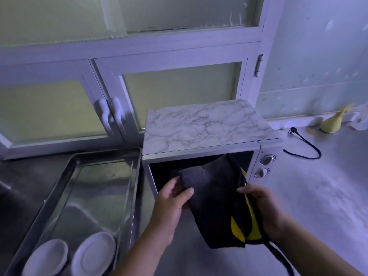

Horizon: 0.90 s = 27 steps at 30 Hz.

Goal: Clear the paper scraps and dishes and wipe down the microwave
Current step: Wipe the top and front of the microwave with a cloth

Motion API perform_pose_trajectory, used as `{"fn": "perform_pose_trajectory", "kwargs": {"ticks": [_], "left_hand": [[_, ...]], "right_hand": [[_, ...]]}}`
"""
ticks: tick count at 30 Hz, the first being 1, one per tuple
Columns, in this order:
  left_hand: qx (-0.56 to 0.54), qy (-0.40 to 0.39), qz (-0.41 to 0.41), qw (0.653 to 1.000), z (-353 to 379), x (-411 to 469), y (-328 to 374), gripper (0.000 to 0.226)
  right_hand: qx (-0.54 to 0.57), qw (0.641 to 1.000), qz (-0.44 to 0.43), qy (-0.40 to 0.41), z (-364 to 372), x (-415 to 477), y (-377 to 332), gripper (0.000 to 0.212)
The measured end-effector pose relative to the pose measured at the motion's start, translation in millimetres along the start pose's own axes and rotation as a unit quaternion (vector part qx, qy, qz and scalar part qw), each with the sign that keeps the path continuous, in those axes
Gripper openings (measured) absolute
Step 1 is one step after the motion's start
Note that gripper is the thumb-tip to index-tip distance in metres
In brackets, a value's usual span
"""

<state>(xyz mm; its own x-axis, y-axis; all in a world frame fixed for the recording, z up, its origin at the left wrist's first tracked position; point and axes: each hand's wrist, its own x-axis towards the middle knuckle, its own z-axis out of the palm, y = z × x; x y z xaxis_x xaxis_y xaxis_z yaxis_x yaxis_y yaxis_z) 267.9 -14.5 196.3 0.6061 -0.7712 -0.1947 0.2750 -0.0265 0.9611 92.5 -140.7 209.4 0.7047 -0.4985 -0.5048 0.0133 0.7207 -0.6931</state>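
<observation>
Microwave (203, 124) with a marble-patterned top, standing mid-frame on a grey worktop (318, 186); its dark front faces me. Behind it I see the largest thing in view, a pale cabinet (139, 48) with frosted glass doors and two white handles (111, 114) side by side.

Just beside the microwave's left side is a long, shiny metal tray (137, 176). Two white plates, one (46, 257) and the other (94, 253), lie next to each other at its near end.

In front of the microwave a dark grey cloth (215, 202) with a yellow reverse and black edging is held up in the air. It hides much of the dark front from me, so I cannot tell whether the door is open or closed.

The left hand (171, 208) pinches the cloth's left edge between thumb and fingers. The right hand (264, 212) is curled round the right edge, where the yellow side shows, and a black strip of edging trails down past that wrist.

To the right of the cloth, two round silver knobs, upper (267, 159) and lower (261, 172), sit one above the other on the microwave's panel.

Further right, a black power cord (310, 146) lies looped on the worktop, its plug unconnected. A small yellow-green object (332, 123) rests against the wall beyond it; I cannot make out what it is.
</observation>
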Motion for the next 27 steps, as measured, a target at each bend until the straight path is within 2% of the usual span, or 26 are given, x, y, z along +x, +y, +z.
{"fn": "perform_pose_trajectory", "kwargs": {"ticks": [2,3,4,5,7,8,12,16,22,27], "left_hand": [[0.114,0.08,0.036,0.99,-8.4,-2.3,-1.0,0.038],[0.167,0.099,0.059,0.979,-12.0,-6.4,-2.4,0.036],[0.193,0.08,0.071,0.975,-14.1,-11.8,-5.5,0.03],[0.189,0.032,0.066,0.979,-13.7,-18.3,-10.8,0.027],[0.136,-0.073,0.005,0.988,-7.4,-32.4,-25.1,0.036],[0.109,-0.09,-0.021,0.99,-3.2,-37.4,-34.4,0.042],[0.088,-0.007,-0.028,0.996,1.8,-44.4,-67.0,0.044],[0.1,0.026,-0.032,0.994,-6.9,-48.9,-79.4,0.04],[-0.003,0.021,-0.107,0.994,-24.8,-44.0,-97.2,0.025],[-0.062,0.015,-0.152,0.986,-54.0,-39.7,-121.2,0.031]], "right_hand": [[-0.004,1.0,0.006,-0.017,2.3,0.9,11.9,0.048],[-0.007,1.0,-0.003,-0.017,7.8,-0.5,17.6,0.043],[-0.008,1.0,-0.021,-0.011,13.3,0.6,23.9,0.041],[-0.007,0.999,-0.038,-0.016,18.4,2.5,30.5,0.044],[0.001,0.998,-0.064,-0.018,29.5,4.2,47.4,0.047],[0.003,0.998,-0.065,-0.018,33.9,5.0,55.6,0.046],[-0.009,1.0,-0.015,-0.007,44.3,4.9,80.4,0.041],[-0.017,0.999,0.026,0.035,37.5,2.7,94.2,0.037],[-0.001,0.991,0.029,0.128,12.0,1.6,103.4,0.028],[0.032,0.986,0.023,0.16,-33.6,-3.6,109.3,0.027]]}}
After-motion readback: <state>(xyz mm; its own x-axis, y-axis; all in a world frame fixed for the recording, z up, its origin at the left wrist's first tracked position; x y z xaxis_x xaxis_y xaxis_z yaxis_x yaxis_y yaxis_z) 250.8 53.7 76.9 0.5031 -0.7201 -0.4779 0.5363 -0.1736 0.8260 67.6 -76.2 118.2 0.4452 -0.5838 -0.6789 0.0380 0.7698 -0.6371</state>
